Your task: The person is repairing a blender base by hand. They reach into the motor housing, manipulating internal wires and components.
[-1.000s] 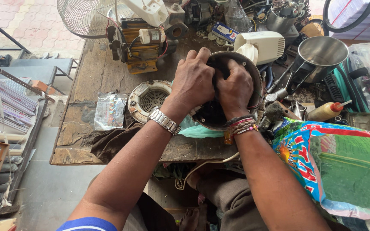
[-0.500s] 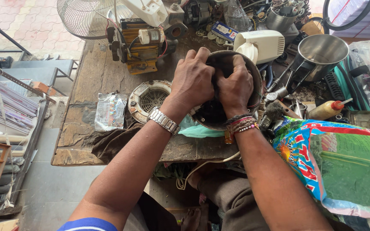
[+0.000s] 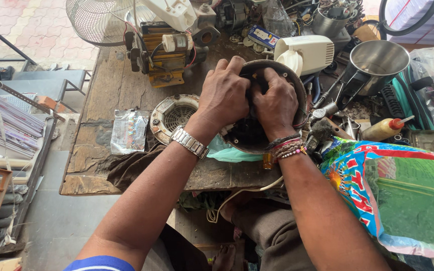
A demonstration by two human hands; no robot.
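both hands work inside a round dark appliance base with a metal rim (image 3: 297,88), which stands tilted on the worn wooden workbench (image 3: 111,90), its open side turned toward the person. the left hand (image 3: 224,95), with a steel watch at the wrist, lies over the upper left part of the rim, fingers curled down into the hollow. the right hand (image 3: 277,103), with beaded bracelets at the wrist, sits just beside it and touching it, fingers bent into the same hollow; what the fingertips pinch is hidden, so i cannot tell. the base lies under and around both palms. a round grey vented metal cover (image 3: 174,115) rests just left of the left wrist. a white plastic housing (image 3: 310,52) stands behind the base, and a steel pot (image 3: 377,60) further right.
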